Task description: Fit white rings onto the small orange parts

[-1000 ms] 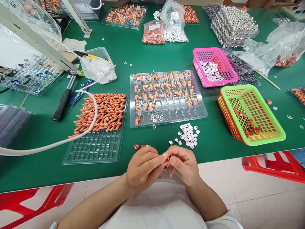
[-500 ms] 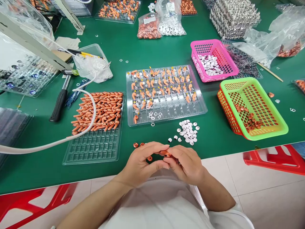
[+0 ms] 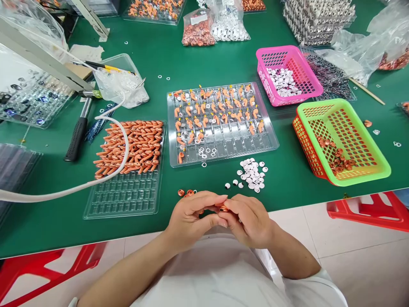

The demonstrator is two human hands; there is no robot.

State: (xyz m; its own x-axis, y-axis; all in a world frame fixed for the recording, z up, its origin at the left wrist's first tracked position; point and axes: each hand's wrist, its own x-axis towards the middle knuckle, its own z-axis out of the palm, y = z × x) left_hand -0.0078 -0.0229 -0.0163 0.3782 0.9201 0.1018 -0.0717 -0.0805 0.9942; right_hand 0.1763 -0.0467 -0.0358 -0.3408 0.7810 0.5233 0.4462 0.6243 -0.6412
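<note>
Near the table's front edge, my left hand (image 3: 193, 217) and my right hand (image 3: 251, 219) meet fingertip to fingertip. Between them is a small copper-coloured part (image 3: 223, 209), mostly covered by the fingers; both hands are closed on it. A few round copper-coloured caps (image 3: 181, 192) lie just beyond my left hand, some partly hidden by it. Beyond my right hand is a loose pile of small white discs (image 3: 252, 174). Farther off, a clear compartment tray (image 3: 223, 155) holds rows of orange curved pieces with yellow tips, with thin white rings scattered at its front.
To the left, another clear tray (image 3: 123, 204) holds stacked copper-coloured tubes, crossed by a white hose (image 3: 126, 147). A hammer (image 3: 76, 136) lies beyond it. On the right stand a pink basket (image 3: 265, 87) of white discs and a green basket (image 3: 377, 168) of copper-coloured caps.
The camera view has shifted slightly. My hands stay together around the copper-coloured part, with only small finger movement.
</note>
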